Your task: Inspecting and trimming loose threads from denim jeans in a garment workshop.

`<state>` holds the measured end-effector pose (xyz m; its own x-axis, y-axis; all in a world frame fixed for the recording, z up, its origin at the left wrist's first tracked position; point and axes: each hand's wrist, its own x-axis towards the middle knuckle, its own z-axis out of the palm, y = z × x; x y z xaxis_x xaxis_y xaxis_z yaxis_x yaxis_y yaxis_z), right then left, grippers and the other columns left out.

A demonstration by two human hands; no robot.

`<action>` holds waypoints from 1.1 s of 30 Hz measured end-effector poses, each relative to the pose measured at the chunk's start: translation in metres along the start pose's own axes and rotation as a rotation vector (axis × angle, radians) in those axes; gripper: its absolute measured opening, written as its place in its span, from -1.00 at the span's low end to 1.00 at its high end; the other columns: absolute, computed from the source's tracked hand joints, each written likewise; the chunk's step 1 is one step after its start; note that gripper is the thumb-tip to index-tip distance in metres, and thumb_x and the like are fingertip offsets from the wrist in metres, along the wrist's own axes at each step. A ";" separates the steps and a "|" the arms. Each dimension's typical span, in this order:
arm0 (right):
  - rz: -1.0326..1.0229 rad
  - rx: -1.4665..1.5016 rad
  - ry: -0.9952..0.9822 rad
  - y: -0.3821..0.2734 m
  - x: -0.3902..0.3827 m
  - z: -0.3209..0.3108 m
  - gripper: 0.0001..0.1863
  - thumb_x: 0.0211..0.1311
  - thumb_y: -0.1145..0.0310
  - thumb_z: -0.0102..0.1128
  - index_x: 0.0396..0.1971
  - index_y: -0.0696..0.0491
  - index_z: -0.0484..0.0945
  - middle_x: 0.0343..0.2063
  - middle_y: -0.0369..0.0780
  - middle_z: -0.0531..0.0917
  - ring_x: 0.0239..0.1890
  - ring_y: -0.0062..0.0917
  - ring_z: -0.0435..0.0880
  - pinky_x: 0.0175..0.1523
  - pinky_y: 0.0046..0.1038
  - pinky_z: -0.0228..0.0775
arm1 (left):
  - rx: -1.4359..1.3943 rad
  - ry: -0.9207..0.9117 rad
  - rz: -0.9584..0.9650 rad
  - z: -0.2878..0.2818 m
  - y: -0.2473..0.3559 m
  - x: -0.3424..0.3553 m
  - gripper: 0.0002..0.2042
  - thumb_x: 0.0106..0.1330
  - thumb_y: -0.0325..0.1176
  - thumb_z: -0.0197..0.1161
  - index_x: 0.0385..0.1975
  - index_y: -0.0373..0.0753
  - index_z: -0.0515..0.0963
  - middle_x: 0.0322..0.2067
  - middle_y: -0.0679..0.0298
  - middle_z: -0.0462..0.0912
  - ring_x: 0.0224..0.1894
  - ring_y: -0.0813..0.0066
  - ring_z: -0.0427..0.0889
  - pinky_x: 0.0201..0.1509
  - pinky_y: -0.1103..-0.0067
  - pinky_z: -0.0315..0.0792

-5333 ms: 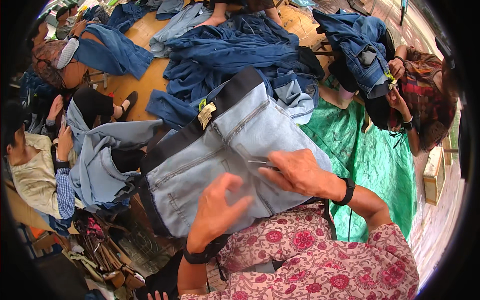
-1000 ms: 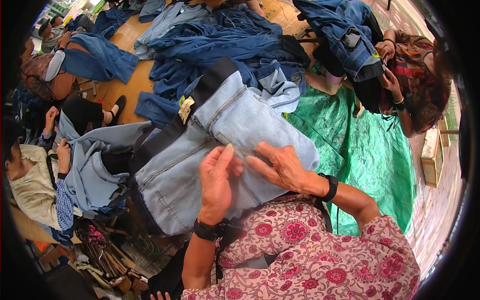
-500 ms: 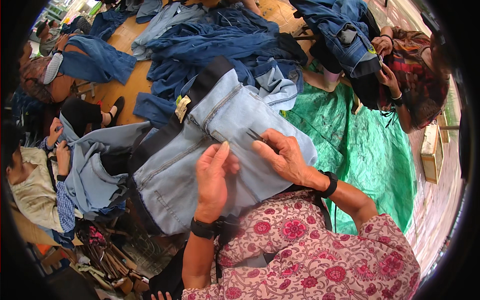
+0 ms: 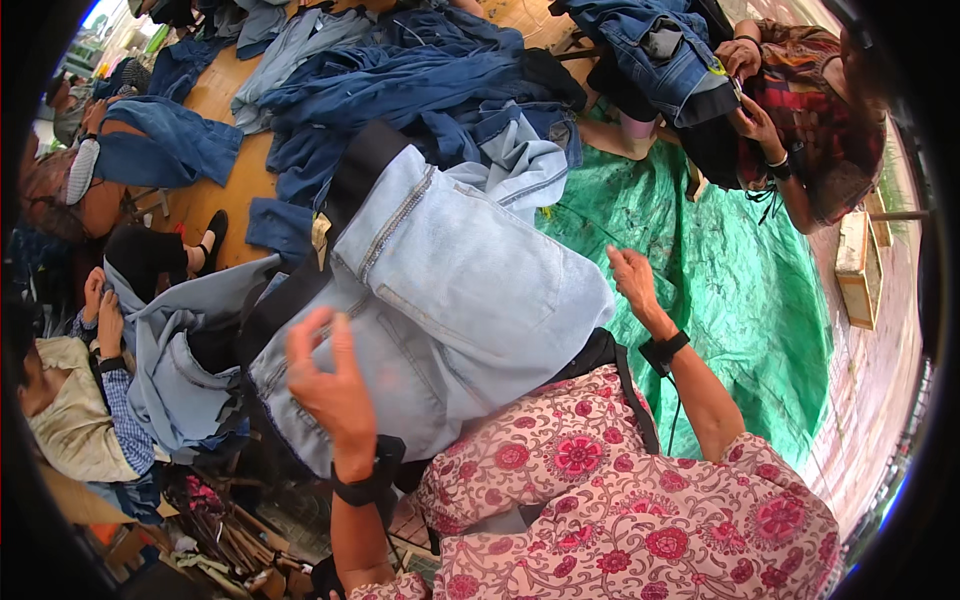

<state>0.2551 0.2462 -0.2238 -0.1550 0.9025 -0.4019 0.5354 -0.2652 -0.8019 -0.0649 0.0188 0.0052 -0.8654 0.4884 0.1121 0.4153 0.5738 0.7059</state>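
Observation:
A light-blue pair of jeans [image 4: 480, 260] with a black waistband lies spread over my lap, its cloth folded across itself. Over its left part hovers my left hand [image 4: 335, 385], blurred, fingers apart with nothing in them. My right hand [image 4: 638, 285] is raised just beyond the right edge of the jeans, fingers closed. The dark thread snips seen there half a second ago are mostly hidden in its grip now. A small cream tag [image 4: 320, 238] hangs by the waistband.
A heap of blue jeans [image 4: 400, 90] lies ahead on wooden boards. Green plastic sheeting [image 4: 720, 330] covers the ground at right. Co-workers handle denim at left [image 4: 180, 330] and upper right [image 4: 670, 70]. A wooden crate [image 4: 858, 270] stands far right.
My hands have moved apart, left hand leftward off the seam, right hand to the right and up off the cloth. A fold of the jeans has shifted over, and the view has turned slightly.

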 end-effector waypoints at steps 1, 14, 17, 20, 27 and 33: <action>-0.014 -0.107 -0.044 0.024 -0.001 0.011 -0.43 0.31 -0.11 0.17 -0.59 0.15 0.45 -0.72 -0.33 0.38 -0.71 -0.67 0.37 -0.62 -0.50 0.22 | 0.018 0.014 -0.005 -0.009 -0.011 0.010 -0.85 0.30 -0.38 0.28 -0.22 -0.30 0.60 -0.19 0.15 0.66 -0.11 0.19 0.60 0.09 0.43 0.40; -0.440 -0.212 -0.182 0.188 0.011 0.008 -0.67 0.18 0.19 0.18 -0.35 0.21 0.60 -0.38 0.10 0.66 -0.31 -0.02 0.65 -0.23 -0.14 0.42 | 0.310 0.031 -0.181 -0.093 -0.114 0.010 -0.48 0.39 -0.10 0.23 0.12 -0.45 0.42 0.06 -0.10 0.54 0.14 0.09 0.51 0.24 0.39 0.32; -0.294 -0.179 -0.120 0.179 0.056 -0.051 -0.68 0.22 0.21 0.17 -0.34 0.23 0.60 -0.45 0.01 0.68 -0.41 -0.21 0.65 -0.28 -0.26 0.42 | 0.126 -0.013 -0.267 -0.080 -0.120 0.025 -0.41 0.35 -0.04 0.28 0.12 -0.47 0.42 0.03 -0.05 0.56 0.10 0.21 0.53 0.21 0.45 0.34; -0.227 -0.097 -0.103 -0.016 0.047 -0.011 -0.59 0.37 0.10 0.07 -0.18 0.20 0.57 -0.43 -0.23 0.66 -0.38 -0.56 0.58 -0.29 -0.43 0.40 | -0.051 0.002 -0.391 -0.114 -0.129 0.009 -0.44 0.28 -0.14 0.38 0.08 -0.49 0.44 -0.07 0.12 0.61 -0.04 0.47 0.55 0.09 0.58 0.39; -0.575 -0.148 -0.651 -0.254 -0.009 0.061 -0.25 0.21 -0.06 0.31 0.21 0.18 0.36 0.09 -0.03 0.55 0.17 -0.31 0.52 0.23 -0.32 0.35 | -0.398 0.029 -0.327 -0.096 -0.111 0.013 -0.48 0.18 -0.44 0.45 0.10 -0.45 0.39 -0.17 0.22 0.65 -0.18 0.60 0.59 -0.03 0.68 0.47; -0.508 -0.088 -0.696 -0.275 0.008 0.105 -0.15 0.01 -0.13 0.46 0.12 0.23 0.43 -0.09 -0.10 0.58 -0.02 -0.44 0.53 0.08 -0.43 0.36 | -0.380 0.081 -0.313 -0.096 -0.111 0.002 -0.42 0.15 -0.37 0.49 0.10 -0.44 0.35 -0.13 0.15 0.60 -0.13 0.51 0.60 -0.04 0.64 0.49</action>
<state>0.0191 0.2910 -0.0530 -0.8504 0.4840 -0.2063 0.3212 0.1670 -0.9322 -0.1399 -0.1072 -0.0057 -0.9574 0.2698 -0.1027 0.0135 0.3972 0.9176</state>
